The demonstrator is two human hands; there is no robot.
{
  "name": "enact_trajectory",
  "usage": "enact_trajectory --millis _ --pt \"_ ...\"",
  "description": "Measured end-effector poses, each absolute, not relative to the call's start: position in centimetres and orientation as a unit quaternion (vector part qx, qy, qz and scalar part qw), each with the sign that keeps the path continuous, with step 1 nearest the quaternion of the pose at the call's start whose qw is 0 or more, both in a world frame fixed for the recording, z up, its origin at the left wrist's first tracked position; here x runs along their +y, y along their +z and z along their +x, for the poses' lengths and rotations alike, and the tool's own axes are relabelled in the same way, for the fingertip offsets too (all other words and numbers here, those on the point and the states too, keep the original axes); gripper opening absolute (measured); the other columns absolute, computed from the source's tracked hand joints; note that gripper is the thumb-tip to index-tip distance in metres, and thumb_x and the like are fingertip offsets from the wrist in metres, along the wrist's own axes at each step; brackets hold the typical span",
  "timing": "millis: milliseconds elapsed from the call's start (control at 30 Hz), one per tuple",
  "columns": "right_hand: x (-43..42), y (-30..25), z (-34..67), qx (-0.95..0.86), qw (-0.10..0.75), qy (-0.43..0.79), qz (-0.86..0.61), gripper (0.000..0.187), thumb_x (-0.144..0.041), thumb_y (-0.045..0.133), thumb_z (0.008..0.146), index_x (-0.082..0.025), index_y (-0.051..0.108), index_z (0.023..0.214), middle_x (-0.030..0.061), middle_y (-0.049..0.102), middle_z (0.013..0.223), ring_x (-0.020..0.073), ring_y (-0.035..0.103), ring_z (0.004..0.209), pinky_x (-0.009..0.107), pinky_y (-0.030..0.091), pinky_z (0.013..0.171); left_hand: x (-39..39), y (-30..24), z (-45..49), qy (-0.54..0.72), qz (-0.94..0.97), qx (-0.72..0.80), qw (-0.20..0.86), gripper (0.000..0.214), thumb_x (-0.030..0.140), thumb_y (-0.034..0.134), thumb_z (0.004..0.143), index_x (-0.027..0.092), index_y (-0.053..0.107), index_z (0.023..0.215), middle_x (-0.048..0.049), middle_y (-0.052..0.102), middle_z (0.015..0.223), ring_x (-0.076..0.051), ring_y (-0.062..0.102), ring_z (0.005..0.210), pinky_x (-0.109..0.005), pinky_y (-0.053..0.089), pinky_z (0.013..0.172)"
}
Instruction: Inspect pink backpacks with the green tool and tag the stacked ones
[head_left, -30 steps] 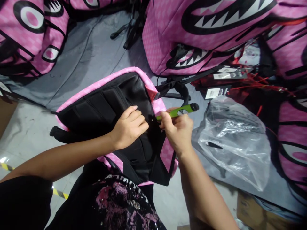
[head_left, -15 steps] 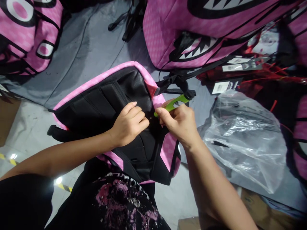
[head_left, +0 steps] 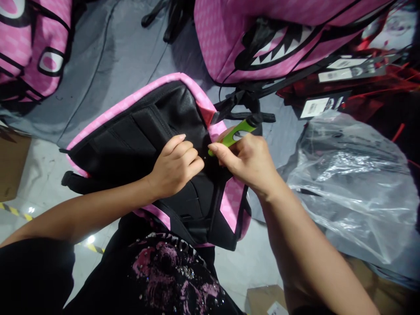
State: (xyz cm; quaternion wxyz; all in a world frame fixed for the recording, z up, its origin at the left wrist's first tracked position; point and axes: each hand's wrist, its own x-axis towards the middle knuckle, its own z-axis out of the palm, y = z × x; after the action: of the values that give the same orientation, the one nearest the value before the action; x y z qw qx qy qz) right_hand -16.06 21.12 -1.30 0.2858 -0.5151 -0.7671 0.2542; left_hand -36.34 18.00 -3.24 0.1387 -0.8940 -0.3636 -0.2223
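Observation:
A pink backpack with a black padded back panel (head_left: 138,131) lies on my lap, back side up. My left hand (head_left: 175,168) rests on that panel with its fingers curled and pinched on something small I cannot make out near the right edge. My right hand (head_left: 249,162) is closed round a green tool with a black end (head_left: 236,132), its tip pointing at the spot by my left fingertips. The two hands almost touch.
Pink backpacks with a shark-mouth print (head_left: 262,39) are piled at the back and another at the left (head_left: 29,48), on a grey cloth (head_left: 114,57). A clear plastic bag (head_left: 354,183) lies to the right. Paper tags (head_left: 320,107) and red cords lie at upper right.
The view has shifted, so everything sits a little lower and farther left. Both hands stay at the same spot on the backpack; the green tool has tilted slightly.

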Motion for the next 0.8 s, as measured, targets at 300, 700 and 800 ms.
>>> enact_trajectory --millis 300,700,800 --pt "21.43 -1.33 -16.37 -0.746 0.291 0.293 -0.523 0.042 -0.056 0.064 0.084 -0.022 0.050 0.064 -0.0031 0.050 0.052 0.0117 0.044 0.047 0.028 0.032 0.050 18.16 -3.73 -36.41 -0.236 -0.890 -0.360 0.150 0.008 0.020 0.054 0.092 0.020 0.061 0.090 0.0020 0.062 0.084 -0.015 0.060 0.100 -0.035 0.039 0.113" --pt "21.77 -1.46 -15.94 -0.745 0.292 0.281 -0.530 0.039 -0.055 0.061 0.087 -0.021 0.055 0.069 -0.0018 0.055 0.056 0.0130 0.050 0.050 0.028 0.036 0.052 18.33 -3.95 -36.46 -0.238 -0.890 -0.362 0.140 0.007 0.019 0.053 0.092 0.020 0.060 0.090 0.0027 0.062 0.086 -0.014 0.059 0.102 -0.034 0.038 0.114" --pt "21.80 -1.50 -15.91 -0.742 0.287 0.301 -0.526 0.040 -0.054 0.065 0.084 -0.021 0.053 0.065 -0.0021 0.054 0.054 0.0124 0.048 0.050 0.028 0.035 0.052 18.32 -4.02 -36.49 -0.238 -0.889 -0.364 0.142 0.007 0.018 0.052 0.093 0.020 0.059 0.093 0.0027 0.061 0.086 -0.013 0.059 0.102 -0.035 0.038 0.114"
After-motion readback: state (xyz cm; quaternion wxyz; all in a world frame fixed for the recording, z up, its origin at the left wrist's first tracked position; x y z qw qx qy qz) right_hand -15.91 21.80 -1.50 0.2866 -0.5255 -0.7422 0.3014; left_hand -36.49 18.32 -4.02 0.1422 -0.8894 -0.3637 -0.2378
